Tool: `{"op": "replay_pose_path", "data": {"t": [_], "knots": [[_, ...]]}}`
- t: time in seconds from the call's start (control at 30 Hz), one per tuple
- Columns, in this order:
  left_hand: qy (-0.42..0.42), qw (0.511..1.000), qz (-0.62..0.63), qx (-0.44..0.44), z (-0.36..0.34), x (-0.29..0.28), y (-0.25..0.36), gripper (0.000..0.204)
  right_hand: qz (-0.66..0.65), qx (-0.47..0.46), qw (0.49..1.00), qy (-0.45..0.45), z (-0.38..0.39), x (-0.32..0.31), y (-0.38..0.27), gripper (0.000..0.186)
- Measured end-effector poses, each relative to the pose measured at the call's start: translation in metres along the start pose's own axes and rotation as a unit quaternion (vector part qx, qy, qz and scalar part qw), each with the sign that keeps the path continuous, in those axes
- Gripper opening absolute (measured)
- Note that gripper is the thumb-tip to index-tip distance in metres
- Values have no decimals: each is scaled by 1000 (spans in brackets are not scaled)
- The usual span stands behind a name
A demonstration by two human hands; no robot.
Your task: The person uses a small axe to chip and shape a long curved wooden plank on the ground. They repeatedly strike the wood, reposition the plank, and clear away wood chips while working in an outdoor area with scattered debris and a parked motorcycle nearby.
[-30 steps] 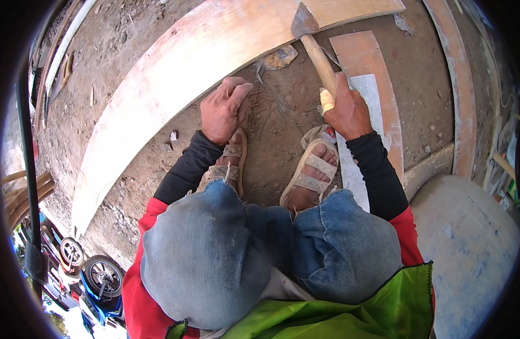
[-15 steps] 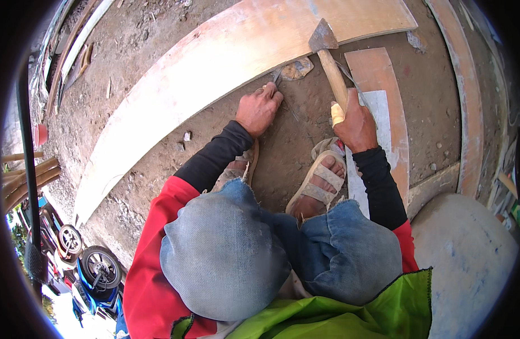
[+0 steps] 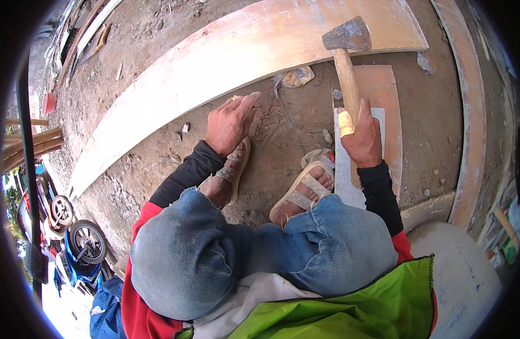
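A hatchet (image 3: 349, 70) with a worn, flared metal head and a wooden handle is gripped in my right hand (image 3: 361, 138). Its head hangs over the right part of a long curved wooden board (image 3: 215, 56). A yellow wrap covers the thumb of that hand. My left hand (image 3: 226, 125) hovers by the board's near edge, fingers stretched forward, with nothing visible in them. Just right of its fingertips, thin nail-like pieces (image 3: 265, 116) lie scattered on the dirt. Beyond them rests a crumpled plastic bag (image 3: 297, 77).
A shorter plywood strip (image 3: 378, 82) with a white sheet (image 3: 344, 175) lies beside my right hand. Another long board (image 3: 472, 113) runs along the right. My sandalled feet (image 3: 306, 189) are between my arms. Parked motorcycles (image 3: 88, 243) stand at lower left.
My left hand has drawn back to the left, away from the plastic bag, and its fingers have straightened. My right hand has lowered slightly, still holding the hatchet. The view has shifted a little.
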State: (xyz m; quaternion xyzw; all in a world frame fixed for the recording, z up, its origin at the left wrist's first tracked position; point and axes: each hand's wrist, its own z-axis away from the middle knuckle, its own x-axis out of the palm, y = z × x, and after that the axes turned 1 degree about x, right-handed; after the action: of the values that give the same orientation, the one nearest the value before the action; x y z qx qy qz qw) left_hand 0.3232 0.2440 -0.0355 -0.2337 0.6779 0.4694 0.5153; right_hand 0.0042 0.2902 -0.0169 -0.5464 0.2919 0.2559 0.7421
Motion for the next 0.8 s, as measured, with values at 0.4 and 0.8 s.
{"op": "replay_pose_path", "data": {"t": [0.4,0.8], "knots": [[184,914,126,-339,117,-114,-148,18,144,-3,987,-72,-28,-12,33,49],[220,943,151,-199,111,-101,-218,14,53,-29,986,-157,66,63,-62,44]]}}
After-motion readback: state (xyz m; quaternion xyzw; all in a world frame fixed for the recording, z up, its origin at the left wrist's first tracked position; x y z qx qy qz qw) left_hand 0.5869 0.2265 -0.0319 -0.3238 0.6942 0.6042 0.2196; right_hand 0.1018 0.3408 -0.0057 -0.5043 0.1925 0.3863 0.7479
